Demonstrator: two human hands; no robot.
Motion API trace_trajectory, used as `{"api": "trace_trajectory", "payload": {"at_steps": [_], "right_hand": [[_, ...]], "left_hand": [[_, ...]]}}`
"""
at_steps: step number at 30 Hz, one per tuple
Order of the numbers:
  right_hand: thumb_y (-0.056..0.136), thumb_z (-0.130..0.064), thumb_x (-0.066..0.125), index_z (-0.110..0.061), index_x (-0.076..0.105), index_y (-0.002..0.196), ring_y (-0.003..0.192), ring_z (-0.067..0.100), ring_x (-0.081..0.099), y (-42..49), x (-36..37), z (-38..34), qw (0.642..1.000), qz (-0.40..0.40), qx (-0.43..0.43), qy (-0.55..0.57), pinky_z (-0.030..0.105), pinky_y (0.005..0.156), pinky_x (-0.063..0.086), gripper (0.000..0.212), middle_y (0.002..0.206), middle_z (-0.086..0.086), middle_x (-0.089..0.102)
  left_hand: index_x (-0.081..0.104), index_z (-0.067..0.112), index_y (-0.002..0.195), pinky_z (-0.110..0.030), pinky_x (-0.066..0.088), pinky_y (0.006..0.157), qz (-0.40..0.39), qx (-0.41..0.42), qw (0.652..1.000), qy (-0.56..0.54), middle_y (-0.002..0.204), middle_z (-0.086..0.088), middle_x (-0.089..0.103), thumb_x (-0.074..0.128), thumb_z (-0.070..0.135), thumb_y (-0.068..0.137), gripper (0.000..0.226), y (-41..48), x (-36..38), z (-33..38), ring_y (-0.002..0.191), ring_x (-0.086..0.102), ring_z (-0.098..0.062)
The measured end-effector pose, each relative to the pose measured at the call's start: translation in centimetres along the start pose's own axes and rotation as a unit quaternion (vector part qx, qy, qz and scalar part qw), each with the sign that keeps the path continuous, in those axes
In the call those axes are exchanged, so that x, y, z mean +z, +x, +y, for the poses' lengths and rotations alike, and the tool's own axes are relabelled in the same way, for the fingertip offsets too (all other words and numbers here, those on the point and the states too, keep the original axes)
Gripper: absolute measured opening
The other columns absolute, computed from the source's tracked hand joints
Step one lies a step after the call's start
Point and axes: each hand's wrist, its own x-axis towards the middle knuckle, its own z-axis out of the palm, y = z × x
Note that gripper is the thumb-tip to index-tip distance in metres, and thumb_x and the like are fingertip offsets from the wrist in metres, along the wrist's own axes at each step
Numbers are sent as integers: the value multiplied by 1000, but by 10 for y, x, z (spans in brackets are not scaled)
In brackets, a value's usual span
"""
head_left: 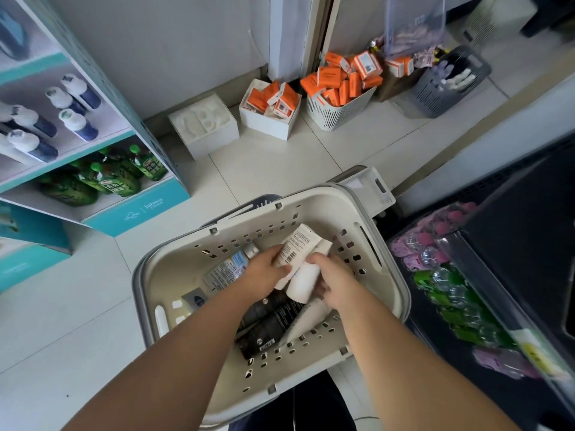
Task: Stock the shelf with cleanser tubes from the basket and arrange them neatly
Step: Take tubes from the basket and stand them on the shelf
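Cleanser tubes: two white, in my hands, held over the basket (161,269). My left hand (259,276) closes around one white tube (295,247), barcode side up, its flat end pointing away from me. My right hand (334,283) wraps the second white tube (303,283), which lies just beside and partly under the first. Below my hands, on the basket floor: two black tubes (267,328), one more white tube (306,318). Left of my left hand: a blue-labelled tube (227,270) with a silver cap. Shelf (137,209): far left, well apart.
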Motion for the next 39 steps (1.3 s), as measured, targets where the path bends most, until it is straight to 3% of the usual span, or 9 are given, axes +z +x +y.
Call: {"api": "trace_trajectory", "payload": {"at_steps": [2,5,10,15,18,22,25,31,39], "right_hand": [[83,-11,71,-16,66,103,97,30,69,-7,-1,-5,999,-22,-13,32,52,92,53,21,102,12,73],[87,-12,70,-16,65,111,102,29,68,-20,-2,-11,994,-88,-22,60,55,93,51,25,107,10,73],[88,-7,61,-10,58,126,114,37,62,-46,-12,-29,982,-152,-50,97,60,98,46,38,119,18,68],[90,3,49,-13,62,111,107,34,63,-79,-28,-56,969,-184,-114,123,56,96,48,30,112,16,69],[89,4,52,-15,60,109,93,28,67,-97,-43,-66,967,-162,-141,134,49,83,53,29,101,10,71],[87,4,58,-12,61,113,108,33,64,-124,-68,-72,963,-133,-185,144,58,98,47,31,112,13,70],[84,5,62,-8,58,121,114,35,63,-148,-91,-72,957,-106,-219,159,57,96,49,39,118,14,69],[87,3,61,-9,57,122,112,34,64,-199,-155,-62,942,-48,-274,189,57,94,50,37,119,13,69],[86,-1,65,-7,54,126,111,36,65,-290,-278,-12,906,42,-344,244,59,92,51,42,120,14,68]], "left_hand": [[49,21,135,-39,51,94,-41,-30,992,-119,128,-4,61,69,16,86,53,-4,-6,8,111,62,-23],[55,20,125,-44,55,90,-65,-23,987,-146,115,-1,69,76,38,77,55,-12,-14,17,101,68,-22],[58,9,118,-37,56,72,-108,-37,960,-256,110,-12,71,63,17,90,29,-27,-24,38,96,69,-27],[57,15,125,-49,51,91,-143,-13,948,-283,115,-10,70,67,27,70,58,-35,-31,62,111,63,-31],[57,17,124,-55,48,95,-135,8,946,-294,114,-11,70,65,24,68,57,-43,-26,82,111,62,-34],[59,18,119,-56,48,92,-183,58,946,-262,115,-10,70,62,21,70,50,-63,-12,117,108,63,-33],[59,17,118,-50,50,88,-208,76,947,-232,115,-11,70,63,22,66,52,-79,2,142,107,64,-33],[57,17,116,-34,54,62,-274,112,939,-175,107,-10,71,59,20,67,50,-116,51,192,93,67,-28],[53,17,127,-51,51,84,-396,157,902,-70,120,-13,67,59,20,78,49,-197,169,243,109,63,-36]]}}
